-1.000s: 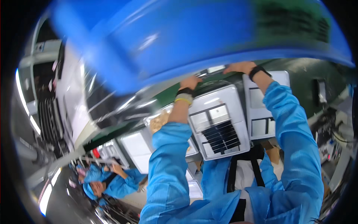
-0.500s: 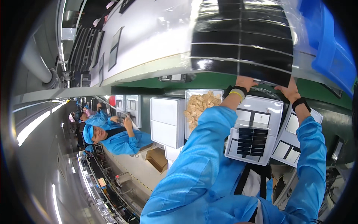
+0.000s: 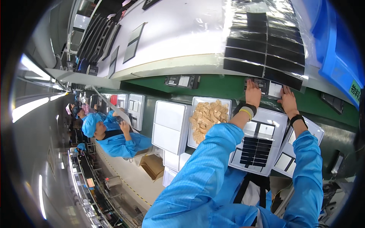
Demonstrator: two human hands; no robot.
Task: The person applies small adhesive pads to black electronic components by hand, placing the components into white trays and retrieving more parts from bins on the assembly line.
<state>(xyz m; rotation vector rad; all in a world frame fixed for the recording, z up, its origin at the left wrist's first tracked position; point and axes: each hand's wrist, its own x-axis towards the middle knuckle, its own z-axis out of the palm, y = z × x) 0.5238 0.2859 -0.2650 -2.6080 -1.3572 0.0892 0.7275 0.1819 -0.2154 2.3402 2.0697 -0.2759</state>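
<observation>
A flat black device with a white label (image 3: 274,90) lies on the green belt (image 3: 222,85), under the shelf's edge. My left hand (image 3: 252,95) rests at its left end with fingers stretched forward. At its right end is my right hand (image 3: 288,99), fingers extended and touching the edge. Just above both hands, a glossy sheet of black rectangles (image 3: 247,57) hangs over the shelf edge. Below my wrists sits a white tray (image 3: 279,117) holding flat white-and-black pieces and a black striped sheet (image 3: 256,152).
Tan scraps (image 3: 208,117) fill a tray to the left, beside stacked white trays (image 3: 167,121). A similar device (image 3: 182,81) lies farther left on the belt. A blue bin (image 3: 338,53) stands at upper right. A co-worker in blue (image 3: 123,146) works at left.
My view has shifted, so the shelf and sheet appear farther right. Both hands have come down slightly in view, and the device between them now shows more clearly.
</observation>
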